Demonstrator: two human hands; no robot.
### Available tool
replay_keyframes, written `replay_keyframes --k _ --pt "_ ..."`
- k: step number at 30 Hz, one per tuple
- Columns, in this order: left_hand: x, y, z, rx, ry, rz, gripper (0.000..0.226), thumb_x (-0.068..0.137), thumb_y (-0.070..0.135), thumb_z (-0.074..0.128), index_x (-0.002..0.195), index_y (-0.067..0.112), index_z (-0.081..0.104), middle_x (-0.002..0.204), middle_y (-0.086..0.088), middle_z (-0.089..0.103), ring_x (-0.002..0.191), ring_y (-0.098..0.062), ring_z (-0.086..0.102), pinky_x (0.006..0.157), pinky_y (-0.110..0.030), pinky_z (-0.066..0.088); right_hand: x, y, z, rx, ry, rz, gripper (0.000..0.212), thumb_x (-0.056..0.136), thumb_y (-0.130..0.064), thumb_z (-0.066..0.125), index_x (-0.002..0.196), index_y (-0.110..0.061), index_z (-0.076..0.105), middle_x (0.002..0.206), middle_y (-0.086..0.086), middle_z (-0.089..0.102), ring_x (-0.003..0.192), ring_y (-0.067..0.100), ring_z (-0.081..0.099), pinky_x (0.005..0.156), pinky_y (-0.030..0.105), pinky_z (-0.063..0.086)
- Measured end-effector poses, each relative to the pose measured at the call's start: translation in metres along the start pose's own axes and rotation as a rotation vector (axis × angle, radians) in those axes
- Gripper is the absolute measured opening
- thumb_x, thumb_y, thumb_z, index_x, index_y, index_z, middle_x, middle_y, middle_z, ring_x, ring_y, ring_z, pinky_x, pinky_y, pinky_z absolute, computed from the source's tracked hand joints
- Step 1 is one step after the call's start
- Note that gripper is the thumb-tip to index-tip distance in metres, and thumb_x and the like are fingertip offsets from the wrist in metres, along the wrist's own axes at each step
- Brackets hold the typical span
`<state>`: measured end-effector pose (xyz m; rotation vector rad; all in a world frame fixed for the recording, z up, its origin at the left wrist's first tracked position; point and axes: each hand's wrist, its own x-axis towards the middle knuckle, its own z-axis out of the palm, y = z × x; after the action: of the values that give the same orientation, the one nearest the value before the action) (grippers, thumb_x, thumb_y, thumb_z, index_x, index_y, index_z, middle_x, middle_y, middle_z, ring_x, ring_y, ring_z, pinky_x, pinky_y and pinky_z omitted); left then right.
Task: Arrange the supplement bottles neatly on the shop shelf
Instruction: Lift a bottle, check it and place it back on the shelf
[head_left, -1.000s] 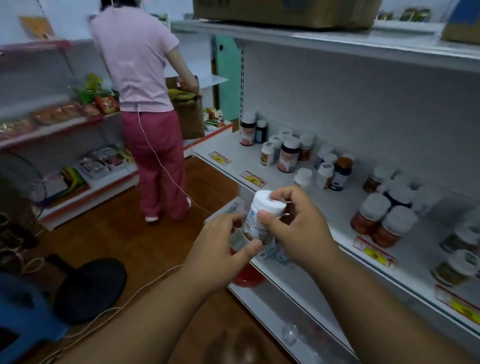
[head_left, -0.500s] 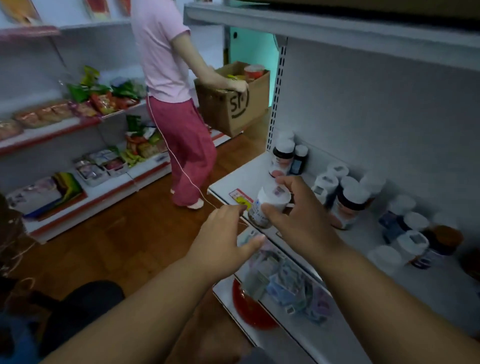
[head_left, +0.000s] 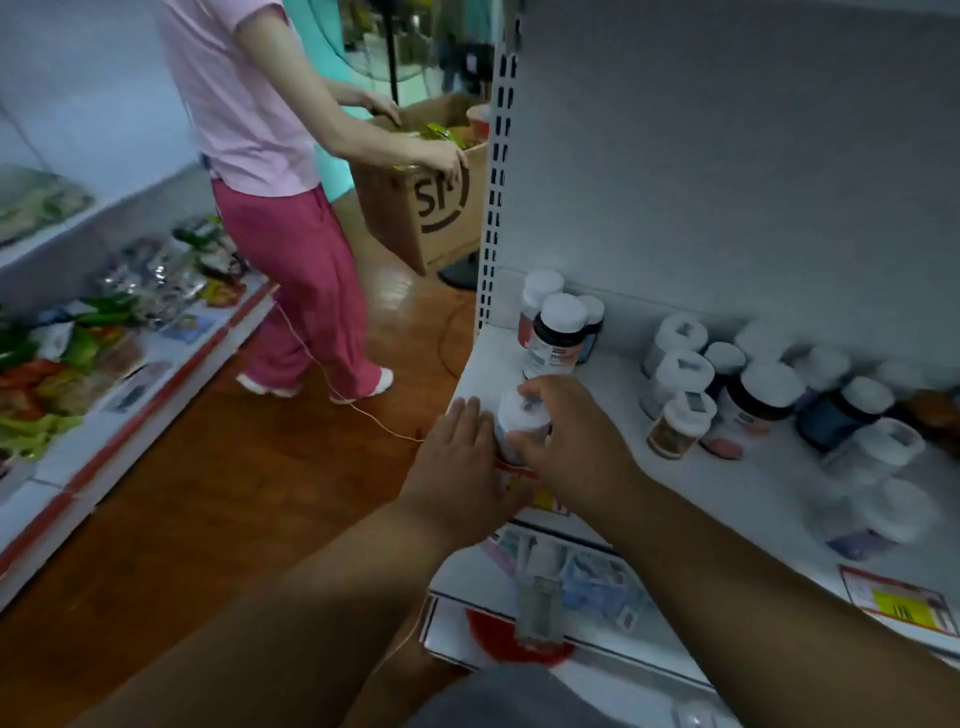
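White shop shelving fills the right of your head view, with a wooden floor running off to the left, where a second person in a pink top (head_left: 244, 93) handles a cardboard box (head_left: 431, 208). Only one view is given, so everything below comes from it.

You have brought the white-capped bottle (head_left: 519, 421) down since a second ago: it was held up in front of you, clear of the shelf, and it now sits low at the front left corner of the shelf (head_left: 483, 364), just above the red and yellow price strip (head_left: 540, 493). Whether its base is already touching the board is hidden by your fingers. Your right hand (head_left: 571, 441) is wrapped around the bottle, thumb and fingers closed on its body below the cap. Your left hand (head_left: 462, 457) lies flat beside it, fingers extended and holding nothing, steadying the bottle's left side.

Behind your hands, a dark bottle with a white lid (head_left: 556, 338) stands near the back corner with two more just behind it. Further right, a loose cluster of bottles (head_left: 727, 389) stands unevenly, and one small bottle (head_left: 680, 426) tilts.

By my reading, this bottle is nearly placed, but most of the arranging is still ahead. The front corner leaves little margin, so square the bottle in from the edge before letting go.
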<state>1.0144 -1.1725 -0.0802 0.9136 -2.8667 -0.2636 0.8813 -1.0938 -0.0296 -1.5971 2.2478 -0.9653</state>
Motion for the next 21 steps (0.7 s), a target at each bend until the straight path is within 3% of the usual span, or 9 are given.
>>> replay_keyframes --k 4,8,14,16,18,21 --pt "0.002 -0.012 0.010 0.069 -0.044 0.055 0.097 0.082 0.076 0.006 0.153 0.012 0.014 0.160 -0.013 0.014 0.149 -0.026 0.002 0.119 -0.042 0.009 0.002 -0.008 0.008 -0.025 0.028 0.050 0.034 0.078 -0.026 0.070 0.107 -0.024 0.052 0.109 -0.001 0.050 0.092 0.005 0.043 0.072 0.009 0.031" --pt "0.006 -0.014 0.007 -0.010 -0.037 0.025 0.096 0.082 0.073 0.015 0.152 0.007 0.015 0.160 -0.014 0.016 0.148 -0.026 0.005 0.119 -0.040 0.010 0.004 -0.017 0.012 -0.045 0.044 0.095 0.034 0.081 -0.023 0.069 0.111 -0.017 0.054 0.112 0.003 0.052 0.098 0.013 0.048 0.078 0.022 0.037" --pt "-0.002 -0.009 -0.006 -0.062 -0.053 0.003 0.086 0.090 0.067 0.028 0.153 0.009 0.014 0.160 -0.013 0.015 0.148 -0.025 0.003 0.120 -0.041 0.007 0.001 -0.026 0.012 -0.059 0.056 0.116 0.038 0.082 -0.023 0.069 0.115 -0.014 0.054 0.117 0.004 0.051 0.105 0.012 0.046 0.081 0.013 0.029" --pt "-0.011 -0.005 -0.015 -0.149 -0.008 -0.072 0.082 0.090 0.065 0.035 0.151 0.012 0.021 0.158 -0.009 0.022 0.147 -0.024 0.011 0.121 -0.038 0.007 -0.005 -0.030 0.006 -0.047 0.099 0.088 0.046 0.082 -0.030 0.067 0.123 -0.016 0.051 0.123 0.001 0.049 0.110 0.006 0.042 0.090 0.012 0.028" --pt "-0.026 -0.002 -0.028 -0.198 0.124 -0.092 0.077 0.086 0.066 0.037 0.142 0.013 0.039 0.147 -0.007 0.042 0.138 -0.023 0.032 0.114 -0.037 0.022 -0.017 -0.032 -0.004 -0.046 0.148 0.048 0.048 0.084 -0.035 0.063 0.126 -0.019 0.049 0.127 -0.005 0.046 0.115 0.002 0.040 0.098 0.011 0.026" --pt "-0.040 0.009 -0.043 -0.236 0.337 0.079 0.058 0.086 0.055 0.045 0.120 0.010 0.059 0.119 -0.007 0.062 0.113 -0.026 0.054 0.098 -0.040 0.041 -0.048 -0.024 -0.027 -0.067 0.254 0.045 0.043 0.088 -0.027 0.064 0.126 -0.028 0.045 0.126 -0.014 0.041 0.116 -0.004 0.037 0.098 0.004 0.023"
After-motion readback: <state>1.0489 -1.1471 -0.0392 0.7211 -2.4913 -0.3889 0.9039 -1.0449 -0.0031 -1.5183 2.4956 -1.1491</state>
